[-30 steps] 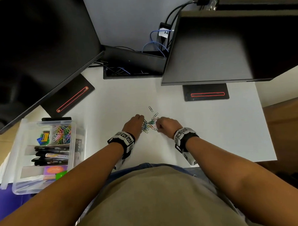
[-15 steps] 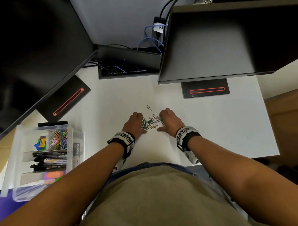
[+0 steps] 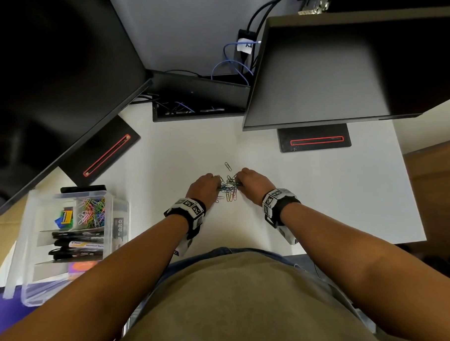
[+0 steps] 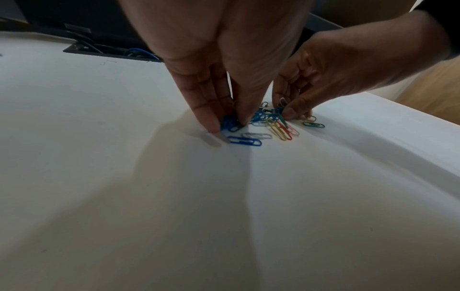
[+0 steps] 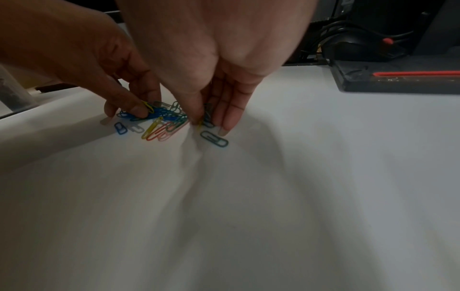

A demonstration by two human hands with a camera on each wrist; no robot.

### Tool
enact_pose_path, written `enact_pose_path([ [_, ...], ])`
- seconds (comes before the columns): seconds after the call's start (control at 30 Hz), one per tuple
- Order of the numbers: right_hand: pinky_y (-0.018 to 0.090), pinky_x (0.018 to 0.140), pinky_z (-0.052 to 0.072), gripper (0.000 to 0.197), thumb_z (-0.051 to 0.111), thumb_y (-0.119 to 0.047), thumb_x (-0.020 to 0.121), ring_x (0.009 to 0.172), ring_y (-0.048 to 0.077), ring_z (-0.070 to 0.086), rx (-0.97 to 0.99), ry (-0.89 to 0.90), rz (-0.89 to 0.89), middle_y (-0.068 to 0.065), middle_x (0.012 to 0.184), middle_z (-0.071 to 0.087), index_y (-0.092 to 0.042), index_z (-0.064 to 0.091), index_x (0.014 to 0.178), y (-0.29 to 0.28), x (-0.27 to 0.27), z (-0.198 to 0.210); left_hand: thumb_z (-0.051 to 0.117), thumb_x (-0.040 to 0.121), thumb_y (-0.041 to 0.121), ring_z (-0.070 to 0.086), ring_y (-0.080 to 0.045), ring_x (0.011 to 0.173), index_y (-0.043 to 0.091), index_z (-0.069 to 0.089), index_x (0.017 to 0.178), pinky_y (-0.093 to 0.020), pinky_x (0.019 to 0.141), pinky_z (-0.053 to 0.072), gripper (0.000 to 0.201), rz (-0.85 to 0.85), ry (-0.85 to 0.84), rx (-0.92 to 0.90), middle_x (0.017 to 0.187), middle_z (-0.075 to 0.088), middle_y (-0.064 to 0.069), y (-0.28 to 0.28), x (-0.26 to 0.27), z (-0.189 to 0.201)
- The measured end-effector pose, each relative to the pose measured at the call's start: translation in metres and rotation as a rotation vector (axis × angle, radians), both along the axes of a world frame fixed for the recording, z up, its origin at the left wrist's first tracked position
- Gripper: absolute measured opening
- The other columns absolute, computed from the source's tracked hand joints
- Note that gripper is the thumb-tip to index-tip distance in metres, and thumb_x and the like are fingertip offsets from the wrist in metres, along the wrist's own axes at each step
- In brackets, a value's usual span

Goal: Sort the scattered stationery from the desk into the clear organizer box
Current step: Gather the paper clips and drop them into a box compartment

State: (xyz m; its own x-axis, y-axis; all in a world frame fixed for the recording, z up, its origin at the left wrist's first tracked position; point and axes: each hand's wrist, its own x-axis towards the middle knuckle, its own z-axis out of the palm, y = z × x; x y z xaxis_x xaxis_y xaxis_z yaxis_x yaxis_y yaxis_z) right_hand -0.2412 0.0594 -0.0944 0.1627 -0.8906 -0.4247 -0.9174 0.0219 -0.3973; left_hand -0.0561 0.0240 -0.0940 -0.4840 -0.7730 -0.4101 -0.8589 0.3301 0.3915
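A small heap of coloured paper clips point(image 3: 229, 190) lies on the white desk point(image 3: 323, 192) between my hands. My left hand point(image 3: 217, 186) pinches blue clips point(image 4: 230, 123) at the heap's left side, thumb against fingertips. From the right, my right hand point(image 3: 238, 183) pinches clips point(image 5: 206, 118) between thumb and fingers. Loose clips lie flat around both hands, among them a blue one point(image 4: 245, 141) and a dark green one point(image 5: 214, 139). The clear organizer box point(image 3: 28, 230) stands at the desk's left edge, away from both hands.
The box holds coloured clips point(image 3: 93, 211), black markers point(image 3: 79, 245) and small coloured items. One clip point(image 3: 228, 166) lies just beyond the heap. Two dark monitors on stands point(image 3: 314, 140) and a cable tray point(image 3: 190, 110) line the back. The desk ends at right.
Both hands have closed in on the heap from either side. The right hand's fingers, laid flatter half a second ago, now pinch clips. The clips sit more tightly bunched.
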Motion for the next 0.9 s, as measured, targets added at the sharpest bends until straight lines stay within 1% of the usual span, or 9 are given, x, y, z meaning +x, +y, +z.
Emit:
enact_pose_path([
  [0.1,0.039,0.076,0.05,0.013,0.047,-0.014,0.095,0.091,0.03,0.058,0.002,0.01,-0.006,0.01,0.102,0.056,-0.008,0.059,0.099,0.0,0.0,0.001,0.051,0.094,0.016,0.055,-0.026,0.088,0.014,0.061,0.097,-0.031,0.069,0.04,0.01,0.01,0.008,-0.011,0.096,0.057,-0.005,0.0,0.001,0.001],
  [0.2,0.037,0.077,0.048,0.016,0.047,-0.012,0.096,0.092,0.031,0.059,0.01,0.002,-0.003,0.012,0.104,0.06,-0.007,0.061,0.102,0.0,-0.002,0.004,0.05,0.096,0.019,0.056,-0.025,0.088,0.015,0.062,0.097,-0.028,0.069,0.038,0.013,0.033,0.017,-0.002,0.097,0.058,-0.004,-0.001,0.003,0.003],
  [0.3,0.034,0.078,0.046,0.017,0.048,-0.012,0.096,0.092,0.03,0.06,0.018,-0.013,-0.013,0.012,0.105,0.061,-0.007,0.063,0.103,0.0,-0.005,0.008,0.053,0.095,0.02,0.056,-0.025,0.089,0.016,0.063,0.096,-0.027,0.069,0.036,0.011,0.055,0.038,-0.001,0.098,0.059,-0.004,-0.002,0.005,0.006],
  [0.47,0.033,0.073,0.046,0.015,0.049,-0.013,0.095,0.086,0.03,0.061,-0.007,-0.03,-0.032,0.011,0.098,0.062,-0.007,0.063,0.094,-0.001,-0.006,0.019,0.056,0.094,0.022,0.057,-0.023,0.09,0.018,0.065,0.094,-0.028,0.071,0.038,0.01,0.107,0.069,-0.013,0.097,0.061,-0.002,-0.004,0.012,0.016],
  [0.53,0.03,0.07,0.042,0.015,0.051,-0.016,0.097,0.085,0.029,0.06,-0.028,-0.043,-0.04,0.011,0.097,0.062,-0.007,0.062,0.094,0.0,-0.004,0.024,0.057,0.093,0.024,0.058,-0.023,0.088,0.019,0.065,0.092,-0.028,0.07,0.038,0.009,0.139,0.086,-0.021,0.094,0.061,0.0,-0.003,0.017,0.021],
  [0.6,0.029,0.07,0.039,0.016,0.052,-0.018,0.099,0.085,0.027,0.059,-0.055,-0.062,-0.044,0.011,0.097,0.062,-0.006,0.062,0.094,-0.001,0.001,0.03,0.056,0.093,0.022,0.059,-0.023,0.088,0.019,0.066,0.092,-0.029,0.071,0.042,0.01,0.17,0.101,-0.027,0.094,0.062,-0.001,-0.003,0.022,0.028],
  [0.67,0.029,0.07,0.041,0.016,0.054,-0.018,0.098,0.084,0.026,0.059,-0.081,-0.087,-0.054,0.01,0.096,0.063,-0.006,0.063,0.093,-0.002,0.007,0.036,0.056,0.093,0.019,0.059,-0.024,0.089,0.017,0.067,0.094,-0.032,0.075,0.046,0.012,0.2,0.12,-0.038,0.095,0.064,-0.003,-0.004,0.027,0.037],
  [0.8,0.034,0.073,0.049,0.013,0.057,-0.016,0.096,0.081,0.024,0.06,-0.153,-0.135,-0.055,0.007,0.092,0.065,-0.006,0.064,0.09,-0.007,0.025,0.052,0.057,0.093,0.016,0.059,-0.026,0.09,0.014,0.068,0.096,-0.035,0.078,0.049,0.012,0.268,0.17,-0.071,0.096,0.065,-0.006,-0.005,0.044,0.053],
  [0.9,0.032,0.072,0.048,0.008,0.058,-0.013,0.094,0.08,0.022,0.058,-0.203,-0.161,-0.059,0.005,0.09,0.065,-0.008,0.065,0.092,-0.014,0.044,0.066,0.06,0.091,0.016,0.059,-0.026,0.089,0.014,0.069,0.094,-0.035,0.078,0.05,0.01,0.357,0.219,-0.096,0.094,0.065,-0.007,-0.004,0.062,0.064],
])
